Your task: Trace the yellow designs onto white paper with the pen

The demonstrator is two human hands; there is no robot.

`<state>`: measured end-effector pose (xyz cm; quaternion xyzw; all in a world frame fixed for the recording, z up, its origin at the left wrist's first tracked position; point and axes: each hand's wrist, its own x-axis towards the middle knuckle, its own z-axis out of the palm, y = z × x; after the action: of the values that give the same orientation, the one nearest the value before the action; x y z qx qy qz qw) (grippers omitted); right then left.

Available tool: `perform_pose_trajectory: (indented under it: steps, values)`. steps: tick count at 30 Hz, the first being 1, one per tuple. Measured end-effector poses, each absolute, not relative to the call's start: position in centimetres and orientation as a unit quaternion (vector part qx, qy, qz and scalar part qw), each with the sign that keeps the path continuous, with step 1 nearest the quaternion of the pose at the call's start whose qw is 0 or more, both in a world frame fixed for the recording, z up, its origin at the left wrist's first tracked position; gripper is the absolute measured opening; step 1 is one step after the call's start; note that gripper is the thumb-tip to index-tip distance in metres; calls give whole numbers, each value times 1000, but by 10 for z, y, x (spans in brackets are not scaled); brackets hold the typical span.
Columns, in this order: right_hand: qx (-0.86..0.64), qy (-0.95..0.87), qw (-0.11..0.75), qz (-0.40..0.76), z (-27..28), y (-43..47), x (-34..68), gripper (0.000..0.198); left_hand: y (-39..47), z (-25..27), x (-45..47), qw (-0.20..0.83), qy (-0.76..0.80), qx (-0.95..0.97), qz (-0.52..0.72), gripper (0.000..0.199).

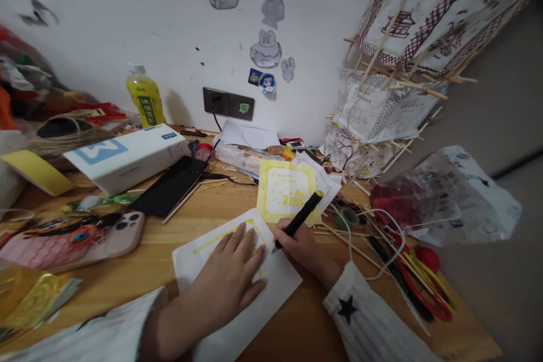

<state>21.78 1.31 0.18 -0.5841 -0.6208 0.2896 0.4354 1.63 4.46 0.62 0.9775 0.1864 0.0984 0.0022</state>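
Observation:
My left hand (232, 268) lies flat with fingers spread on a white sheet of paper (265, 317), pressing it to the table. Yellow marker lines form a partial border on that sheet, partly covered by the hand. In my right hand (297, 240) is a black marker pen (303, 215) with a yellow end, tilted up to the right. Its lower tip is at the sheet's right edge; whether it touches the paper I cannot tell. Just beyond lies a finished-looking yellow drawing (265, 203) with a patterned border and a small building, on other papers.
A black phone (169, 186), a white box (127, 155) and a pink-cased phone (127, 235) lie left. A yellow drink bottle (146, 99) stands by the wall. Scissors (439, 308), sticks and a plastic bag (462, 198) crowd the right, below a paper lantern (407, 22).

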Motion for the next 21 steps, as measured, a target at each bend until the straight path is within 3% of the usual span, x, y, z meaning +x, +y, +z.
perform_pose_trajectory:
  steps: [21]
  values:
    - [-571,-625,418,329,0,11,224,18,43,10,17,27,204,975,79,48]
